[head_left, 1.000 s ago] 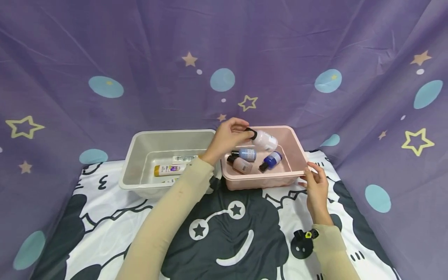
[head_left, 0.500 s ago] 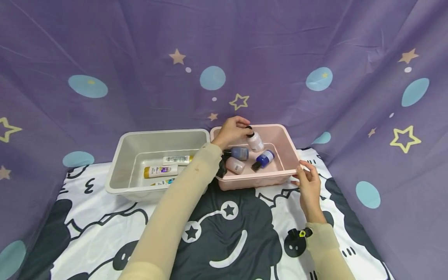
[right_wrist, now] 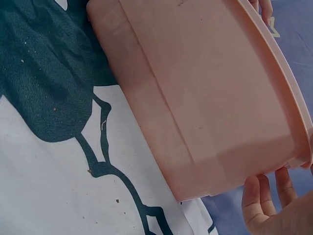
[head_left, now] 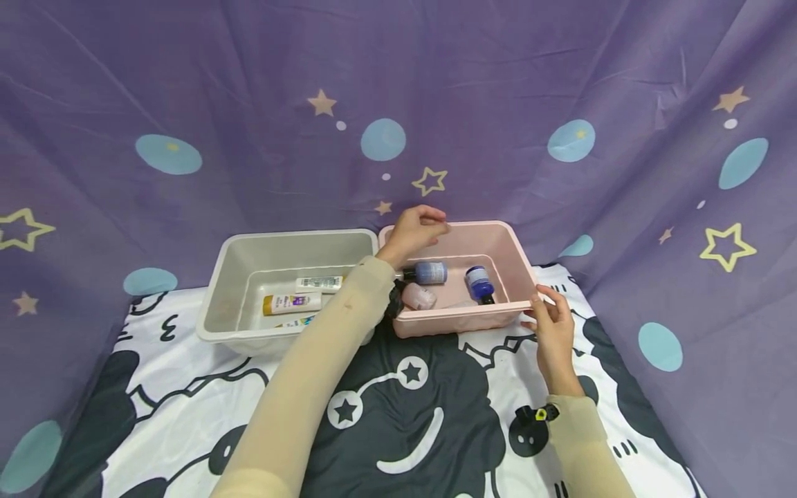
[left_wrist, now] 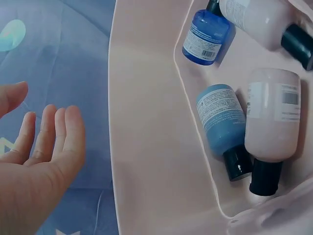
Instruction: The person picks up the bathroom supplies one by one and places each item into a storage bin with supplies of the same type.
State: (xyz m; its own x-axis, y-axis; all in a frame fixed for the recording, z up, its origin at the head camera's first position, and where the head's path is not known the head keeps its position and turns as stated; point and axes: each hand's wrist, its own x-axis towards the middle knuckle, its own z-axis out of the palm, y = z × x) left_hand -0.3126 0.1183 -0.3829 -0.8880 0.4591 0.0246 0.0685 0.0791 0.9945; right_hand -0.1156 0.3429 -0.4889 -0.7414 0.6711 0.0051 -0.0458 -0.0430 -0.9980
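Note:
My left hand (head_left: 416,234) hovers over the left end of the pink plastic bin (head_left: 463,319), holding nothing. Its fingers (left_wrist: 45,132) are relaxed and apart in the left wrist view. On the bin's floor lie a light blue bottle (left_wrist: 222,117), a dark blue bottle (head_left: 479,282) and two pale pink bottles, one (left_wrist: 273,115) beside the light blue one and another (left_wrist: 257,18) near the front wall. All have black caps. With my right hand (head_left: 556,339) I grip the bin's front right corner, thumb at the rim and fingers (right_wrist: 252,198) under it.
A grey-white bin (head_left: 218,290) adjoins the pink bin on the left and holds several tubes, one (head_left: 292,303) with a yellow cap. Behind both hangs a purple curtain (head_left: 261,83). A black-and-white patterned cloth (head_left: 349,449) covers the surface.
My left hand has let go of a pale pink bottle, which dropped into the pink bin toward its front wall. The dark blue bottle has turned. The right hand stays at the corner.

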